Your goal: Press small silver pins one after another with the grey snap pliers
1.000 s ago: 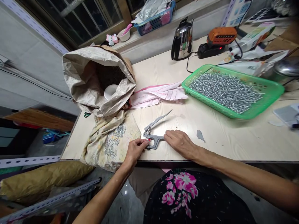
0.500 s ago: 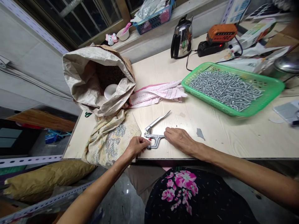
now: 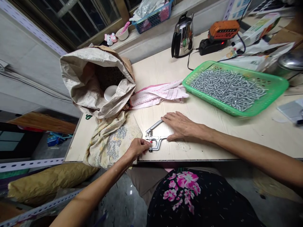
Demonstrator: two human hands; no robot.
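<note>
A pair of grey metal snap-fastener pliers (image 3: 159, 144) lies on the table near its front edge, handles spread, with a spring and a red part by the jaws. My right hand (image 3: 183, 126) spans the handles, fingers at the end of the upper one and thumb against the lower one. At the jaws, my left hand (image 3: 139, 147) has its fingertips pinched together; whatever they hold is too small to make out. Beside it, several small silvery metal pieces (image 3: 114, 148) are scattered on a patterned yellowish cloth (image 3: 99, 154).
A green basket (image 3: 267, 108) full of small metal pins stands at right. Behind are a large open sack (image 3: 78, 67) with a white bowl (image 3: 110, 92), a pink-white towel (image 3: 158, 94), a kettle (image 3: 186, 36) and an orange battery (image 3: 223, 30) on a charger.
My right hand has opened wider and moved up, from the lower handle alone to across both handles. The upper handle is tilted slightly lower. My left hand stays at the jaws.
</note>
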